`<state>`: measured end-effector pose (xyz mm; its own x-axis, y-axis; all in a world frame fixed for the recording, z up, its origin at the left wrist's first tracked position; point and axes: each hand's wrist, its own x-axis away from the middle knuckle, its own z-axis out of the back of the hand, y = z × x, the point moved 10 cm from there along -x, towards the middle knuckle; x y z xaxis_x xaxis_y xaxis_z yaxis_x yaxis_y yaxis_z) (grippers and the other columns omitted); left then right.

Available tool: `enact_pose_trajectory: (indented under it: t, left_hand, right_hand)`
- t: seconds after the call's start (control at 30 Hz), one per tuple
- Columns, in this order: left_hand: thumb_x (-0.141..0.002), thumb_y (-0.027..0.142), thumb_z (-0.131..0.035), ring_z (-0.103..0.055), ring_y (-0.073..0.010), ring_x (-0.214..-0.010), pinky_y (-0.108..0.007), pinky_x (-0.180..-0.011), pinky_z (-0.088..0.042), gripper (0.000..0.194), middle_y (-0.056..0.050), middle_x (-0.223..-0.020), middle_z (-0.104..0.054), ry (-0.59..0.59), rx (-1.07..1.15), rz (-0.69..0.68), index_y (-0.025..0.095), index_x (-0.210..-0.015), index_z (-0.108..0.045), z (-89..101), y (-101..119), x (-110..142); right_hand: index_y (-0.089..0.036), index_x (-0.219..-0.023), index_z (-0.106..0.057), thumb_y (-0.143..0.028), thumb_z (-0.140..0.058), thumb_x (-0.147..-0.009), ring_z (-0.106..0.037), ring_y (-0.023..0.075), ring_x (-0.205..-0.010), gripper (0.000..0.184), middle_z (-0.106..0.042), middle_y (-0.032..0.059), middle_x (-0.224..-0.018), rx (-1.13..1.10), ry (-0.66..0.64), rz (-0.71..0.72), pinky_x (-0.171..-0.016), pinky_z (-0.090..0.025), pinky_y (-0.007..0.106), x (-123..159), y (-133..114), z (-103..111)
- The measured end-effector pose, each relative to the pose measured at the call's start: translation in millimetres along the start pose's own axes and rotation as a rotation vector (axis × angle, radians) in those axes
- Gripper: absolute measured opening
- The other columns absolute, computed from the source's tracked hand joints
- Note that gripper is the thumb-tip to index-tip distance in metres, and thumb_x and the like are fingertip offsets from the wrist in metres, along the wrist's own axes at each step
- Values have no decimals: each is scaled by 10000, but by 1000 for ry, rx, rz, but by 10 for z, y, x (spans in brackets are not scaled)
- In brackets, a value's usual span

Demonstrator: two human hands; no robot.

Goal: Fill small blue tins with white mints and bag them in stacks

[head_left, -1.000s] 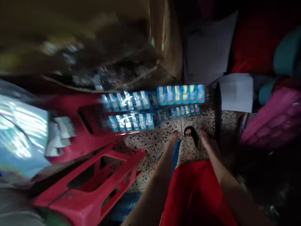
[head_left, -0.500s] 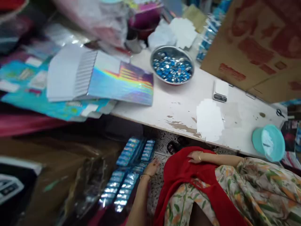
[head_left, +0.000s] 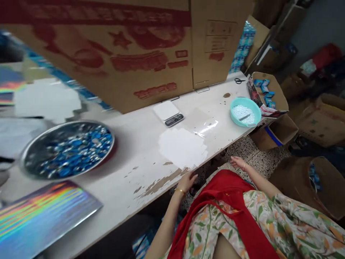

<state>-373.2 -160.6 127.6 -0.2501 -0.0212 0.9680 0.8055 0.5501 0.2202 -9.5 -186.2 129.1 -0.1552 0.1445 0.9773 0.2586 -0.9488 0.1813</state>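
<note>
White paper sheets (head_left: 183, 146) lie in a flat pile on the table (head_left: 129, 169), close to its near edge. The left hand (head_left: 188, 178) is right at that edge, just below the pile, with its fingers spread a little and nothing in them. It looks like the fingertips touch the table edge. The pile is up and a bit to the left of this hand, very near. The right hand (head_left: 237, 162) is lower, off the table, out over the speckled floor by the red cloth (head_left: 229, 190) on the lap. It is open and holds nothing. So the left hand is the nearer one to the paper.

The pile has no clear long side; it is a ragged, roundish patch. Just past it lies a small white scale (head_left: 168, 112), and a clear plastic piece (head_left: 206, 126) shines beside it. A metal bowl of blue gems (head_left: 67, 149) sits far to the left. A small teal bowl (head_left: 245, 111) sits far to the right, and a big brown box (head_left: 121, 50) stands behind.
</note>
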Motion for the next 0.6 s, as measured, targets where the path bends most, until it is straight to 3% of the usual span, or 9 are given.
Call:
enact_pose_trajectory:
  t: [0.1,0.2,0.27,0.33,0.4,0.47,0.6]
  left_hand:
    - [-1019,392,-520,-750,-255,-1158,-386,-1094,-581,459,-138,-1324,-783,25,0,-205,155,-1371,-695,221,1063,-553]
    - [-1043,387,-508,-751,-235,-1053,-366,-1003,-609,431,-136,-1253,-792,100,-20,-432,149,-1350,-695,378,2254,-1165]
    - [-1062,359,-491,-750,-213,-1031,-329,-976,-603,429,-137,-1257,-784,91,-115,-509,136,-1382,-671,340,2969,-1664]
    - [-1080,326,-476,-752,-192,-1066,-291,-999,-579,447,-139,-1306,-768,31,-291,-496,122,-1452,-620,184,3530,-2243]
    - [-1079,305,-498,-745,-203,-1147,-283,-1045,-548,468,-156,-1361,-748,-31,-468,-433,109,-1496,-579,-11,3917,-2822]
    - [-1051,292,-557,-723,-249,-1239,-309,-1071,-528,465,-198,-1386,-732,-82,-590,-373,91,-1468,-597,-219,4160,-3308]
    - [-1007,273,-602,-722,-323,-1256,-359,-1014,-539,355,-263,-1335,-734,-183,-764,-288,78,-1291,-687,-623,4296,-3848]
  right_hand:
    - [-182,-1125,-606,-519,-515,-1089,-700,120,-740,351,-749,76,-946,-323,93,-73,-717,-537,222,-193,95,451]
    - [-201,-1187,-576,-519,-495,-1103,-678,91,-703,339,-728,38,-947,-576,153,-91,-696,-519,191,-525,-22,786]
    - [-219,-1261,-556,-596,-512,-1083,-663,90,-663,419,-707,8,-912,-702,177,-95,-685,-532,198,-826,-197,984]
    - [-247,-1347,-518,-672,-541,-1047,-655,96,-631,520,-691,-12,-894,-795,206,-104,-677,-558,219,-1154,-386,1194]
    - [-277,-1414,-466,-693,-575,-1023,-653,104,-612,581,-685,-20,-910,-862,246,-128,-665,-582,243,-1454,-523,1408]
    - [-274,-1412,-466,-679,-603,-1014,-664,119,-609,584,-688,-11,-931,-918,264,-173,-655,-608,276,-1685,-574,1573]
    - [-209,-1242,-589,-648,-719,-948,-701,155,-655,544,-719,19,-904,-1039,204,-263,-664,-649,336,-1879,-536,1681]
